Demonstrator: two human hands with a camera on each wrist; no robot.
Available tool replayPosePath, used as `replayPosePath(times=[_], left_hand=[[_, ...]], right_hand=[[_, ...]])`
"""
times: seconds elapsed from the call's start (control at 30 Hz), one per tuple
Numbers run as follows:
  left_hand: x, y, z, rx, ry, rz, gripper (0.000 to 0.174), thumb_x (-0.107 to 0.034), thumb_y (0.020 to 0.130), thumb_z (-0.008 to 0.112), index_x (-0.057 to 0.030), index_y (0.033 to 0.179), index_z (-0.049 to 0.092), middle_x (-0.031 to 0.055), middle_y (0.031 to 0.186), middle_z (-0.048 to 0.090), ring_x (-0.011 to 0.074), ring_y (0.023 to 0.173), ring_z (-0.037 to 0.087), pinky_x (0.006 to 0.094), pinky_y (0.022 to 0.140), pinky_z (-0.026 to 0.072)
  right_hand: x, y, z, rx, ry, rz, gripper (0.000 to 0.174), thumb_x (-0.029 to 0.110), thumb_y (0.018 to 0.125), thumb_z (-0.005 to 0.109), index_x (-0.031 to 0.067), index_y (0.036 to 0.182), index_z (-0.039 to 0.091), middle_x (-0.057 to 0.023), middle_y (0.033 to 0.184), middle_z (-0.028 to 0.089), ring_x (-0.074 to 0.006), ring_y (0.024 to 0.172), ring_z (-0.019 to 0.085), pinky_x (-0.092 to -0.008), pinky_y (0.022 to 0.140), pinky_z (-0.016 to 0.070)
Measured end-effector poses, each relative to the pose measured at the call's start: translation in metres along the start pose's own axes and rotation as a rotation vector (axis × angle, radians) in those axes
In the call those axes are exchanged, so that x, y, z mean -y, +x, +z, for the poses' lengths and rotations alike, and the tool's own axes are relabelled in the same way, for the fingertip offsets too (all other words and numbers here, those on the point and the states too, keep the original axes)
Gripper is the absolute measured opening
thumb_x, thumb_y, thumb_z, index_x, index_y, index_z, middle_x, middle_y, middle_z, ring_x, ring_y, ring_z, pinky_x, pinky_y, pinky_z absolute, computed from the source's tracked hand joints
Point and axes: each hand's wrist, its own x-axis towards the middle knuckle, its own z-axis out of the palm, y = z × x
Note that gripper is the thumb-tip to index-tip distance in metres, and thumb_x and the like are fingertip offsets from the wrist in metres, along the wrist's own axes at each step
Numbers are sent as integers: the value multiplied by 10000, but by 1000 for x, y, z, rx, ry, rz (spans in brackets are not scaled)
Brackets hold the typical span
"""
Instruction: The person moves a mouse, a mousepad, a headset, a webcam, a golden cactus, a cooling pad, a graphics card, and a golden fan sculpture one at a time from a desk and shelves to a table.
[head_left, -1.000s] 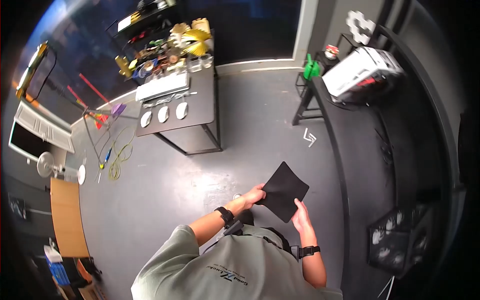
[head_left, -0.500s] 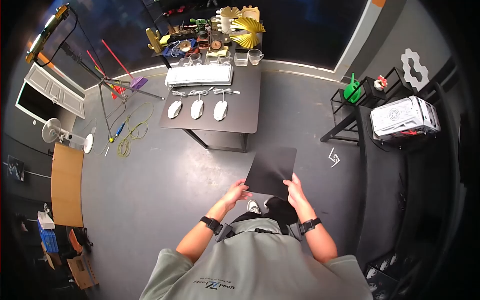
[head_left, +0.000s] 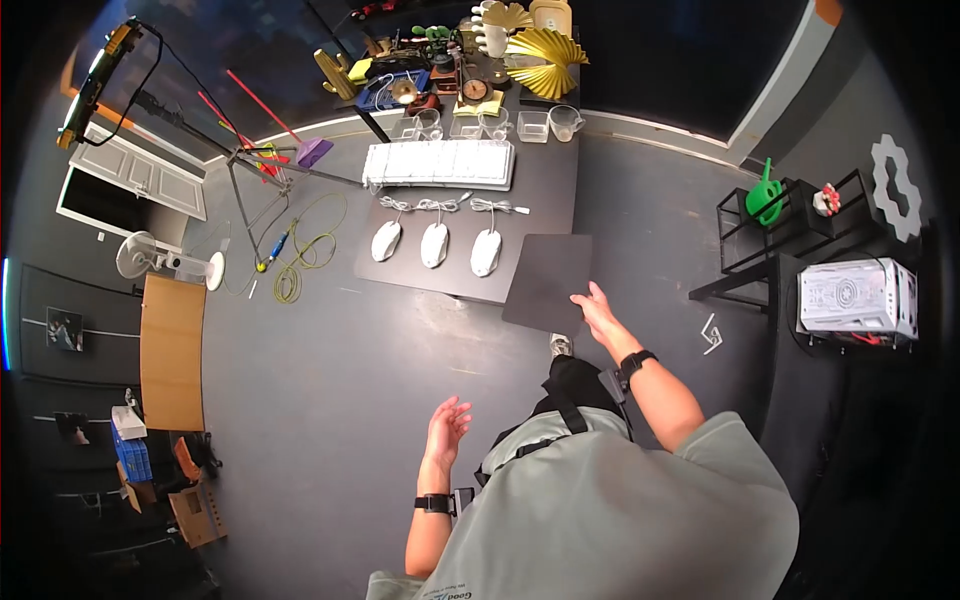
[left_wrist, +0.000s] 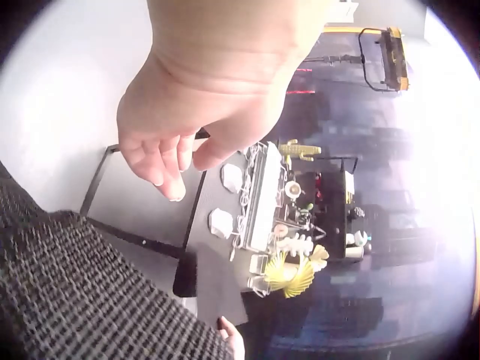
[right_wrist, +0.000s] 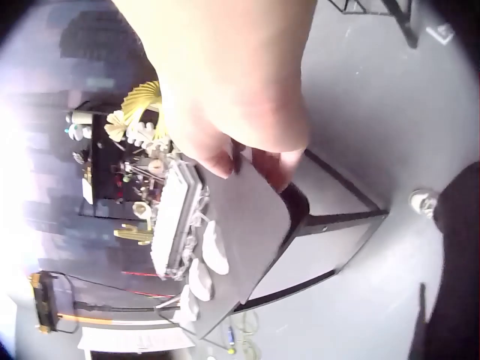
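My right hand (head_left: 602, 316) pinches the edge of a thin black sheet (head_left: 548, 284), which overlaps the right front corner of the dark table (head_left: 450, 279) in the head view. The right wrist view shows the same hand (right_wrist: 232, 112) with thumb and fingers on the sheet's edge. Away from the table, my left hand (head_left: 447, 432) hangs over the floor with relaxed fingers and nothing in it; it also fills the top of the left wrist view (left_wrist: 202, 105). Three white mice (head_left: 434, 246) lie in a row left of the sheet, cables bundled behind them.
Stacked white keyboards (head_left: 440, 164) lie behind the mice, with clear cups (head_left: 533, 127) and a gold fan-shaped ornament (head_left: 546, 64) farther back. On the right, a white computer case (head_left: 857, 300) rests on a black bench. A tripod, cable and fan (head_left: 136, 256) stand left.
The left hand has let go of the sheet and moved down and left. Still in the right hand, the sheet has come up to the table's corner as the person moved closer.
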Motion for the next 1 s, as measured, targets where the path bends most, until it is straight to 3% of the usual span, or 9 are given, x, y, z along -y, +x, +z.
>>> replayPosePath(times=[0.07,0.1,0.13,0.2,0.3,0.4,0.7,0.93,1.0], left_hand=[[-4,10,4,-47,-23,-3,372,-160,878,456,-73,1240,436,84,1075,615,147,810,585,268,699,458],[-5,15,8,-86,-46,-2,364,-169,881,460,-75,1232,442,84,1073,615,146,809,585,267,693,458],[-9,17,13,-97,-47,-12,364,-169,881,460,-75,1232,442,84,1073,615,146,809,585,267,693,458],[-17,22,23,-131,-63,3,353,-176,881,459,-81,1222,453,80,1071,616,144,807,586,265,685,458],[-17,31,26,-153,-110,44,356,-186,878,468,-87,1219,458,73,1071,617,142,808,588,261,682,458],[-19,33,30,-187,-140,17,364,-203,876,478,-89,1221,460,65,1066,617,139,806,589,259,680,458],[-46,43,21,-202,-74,-9,379,-219,877,485,-84,1229,456,60,1061,615,134,818,581,261,714,447],[-49,62,-13,-7,56,-30,322,-165,879,441,-79,1188,469,71,1056,620,144,814,583,262,694,442],[-44,73,-25,73,155,-131,331,-183,874,450,-86,1189,475,58,1039,627,138,812,583,258,693,444]], right_hand=[[14,22,0,20,-242,271,633,86,827,575,43,1376,262,-177,1240,452,-244,1110,479,-367,936,423],[6,39,-4,-7,-319,283,622,76,815,588,57,1360,288,-145,1096,509,-218,954,534,-367,827,480],[-9,60,-9,-2,-321,297,622,76,815,588,57,1360,288,-145,1096,509,-218,954,534,-367,827,480],[-24,87,-13,-93,-422,273,529,24,782,591,47,1273,393,-100,977,526,-183,801,549,-356,669,512],[-22,103,-10,-90,-352,260,405,-43,771,563,47,1152,461,-91,910,542,-168,698,556,-333,557,520],[-10,111,0,-106,-340,235,331,-83,765,528,52,1064,480,-81,836,546,-160,637,552,-333,539,529],[-15,119,1,-99,-506,287,285,-13,786,563,59,1047,475,-73,839,544,-157,669,553,-304,531,506],[-45,47,-39,-255,-370,86,350,164,797,658,45,1089,505,-80,785,571,-165,635,575,-327,561,486],[-53,3,-61,-241,-299,158,330,207,839,620,93,1114,477,-43,844,555,-121,678,553,-267,571,455]])
